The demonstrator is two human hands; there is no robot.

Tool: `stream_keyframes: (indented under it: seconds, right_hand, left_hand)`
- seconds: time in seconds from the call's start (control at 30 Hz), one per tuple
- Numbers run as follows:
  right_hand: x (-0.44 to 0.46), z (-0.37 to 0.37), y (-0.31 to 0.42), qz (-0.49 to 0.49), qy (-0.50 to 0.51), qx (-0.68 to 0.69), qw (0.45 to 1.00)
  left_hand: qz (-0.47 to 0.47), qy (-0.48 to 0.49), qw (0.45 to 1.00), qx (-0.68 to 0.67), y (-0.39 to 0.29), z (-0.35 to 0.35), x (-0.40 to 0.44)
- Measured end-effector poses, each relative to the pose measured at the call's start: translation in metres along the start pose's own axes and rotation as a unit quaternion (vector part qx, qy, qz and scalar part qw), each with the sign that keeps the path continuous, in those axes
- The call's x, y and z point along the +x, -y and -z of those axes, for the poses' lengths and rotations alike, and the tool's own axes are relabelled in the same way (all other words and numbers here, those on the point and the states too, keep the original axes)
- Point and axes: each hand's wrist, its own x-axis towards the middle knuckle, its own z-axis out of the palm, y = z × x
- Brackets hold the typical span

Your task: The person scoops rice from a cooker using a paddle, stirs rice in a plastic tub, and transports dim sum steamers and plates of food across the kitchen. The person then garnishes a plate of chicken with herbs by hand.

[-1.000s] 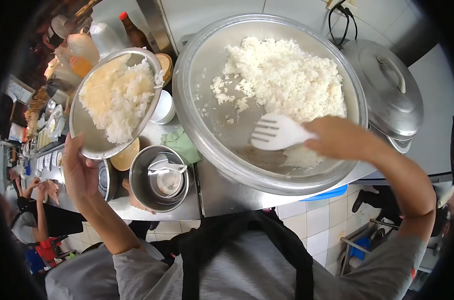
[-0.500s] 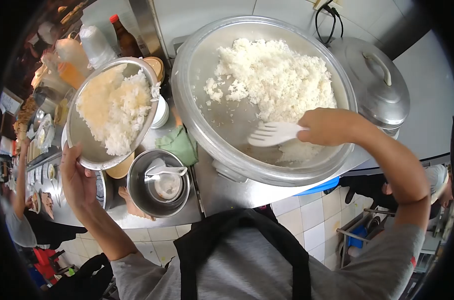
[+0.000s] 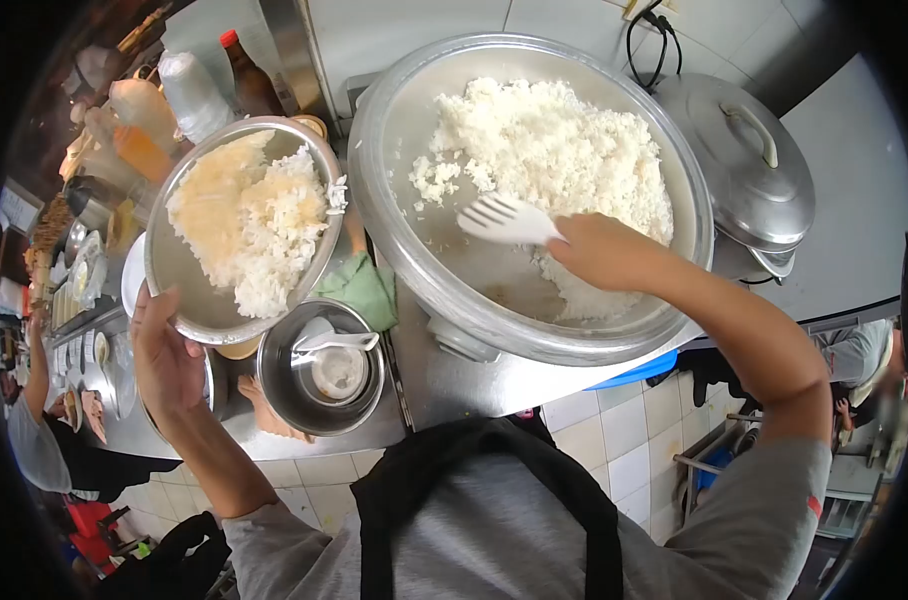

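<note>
My left hand [image 3: 169,350] grips the near rim of a metal bowl [image 3: 196,285], which is tilted and holds white rice [image 3: 279,220] with a yellowish patch. Some grains cling to the bowl's right rim. In my right hand [image 3: 599,248] is a white slotted rice paddle [image 3: 509,220], held over the bare left part of a large metal basin [image 3: 394,230]. A big heap of white rice [image 3: 564,150] fills the back and right of that basin. My right fingers wrap the paddle's handle, which is mostly hidden.
A metal pot [image 3: 274,375] with a white spoon and a small container inside stands below the bowl, by a green cloth [image 3: 359,290]. Behind are a red-capped bottle [image 3: 249,75] and bags. A lidded pot [image 3: 739,160] stands right. Another person's arm [image 3: 36,365] shows far left.
The paddle has moved left and away from me, from low in the basin toward its left side. The rice bowl has shifted slightly right, toward the basin.
</note>
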Motion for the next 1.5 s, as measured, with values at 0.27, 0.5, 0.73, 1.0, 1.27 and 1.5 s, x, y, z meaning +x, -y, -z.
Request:
stream_keyframes:
  seconds: [0.27,0.5,0.73,1.0,1.27,1.5]
  right_hand:
    - [0.085,-0.013,0.02,-0.037,-0.064,0.018,0.997]
    - [0.054,0.061,0.02,-0.001,0.037,-0.105,0.994]
    - [0.039,-0.02,0.028,0.086,-0.033,-0.013,0.996]
    - [0.092,0.028,0.026,0.028,0.108,-0.015,0.994]
    - [0.053,-0.008,0.034,-0.012,0.0,0.029,1.0]
    - [0.08,-0.015,0.036,-0.069,-0.093,0.009,0.993]
  left_hand:
    - [0.005,0.002,1.0,-0.021,-0.007,-0.005,-0.01]
    - [-0.005,-0.004,0.999,-0.041,-0.01,-0.01,-0.018]
    - [-0.006,-0.005,1.0,-0.024,-0.008,-0.001,-0.02]
    - [-0.007,0.007,1.0,-0.023,-0.01,0.002,-0.024]
    - [-0.008,0.021,0.999,-0.031,-0.011,0.007,-0.022]
    - [-0.001,0.0,1.0,0.014,-0.016,-0.004,-0.032]
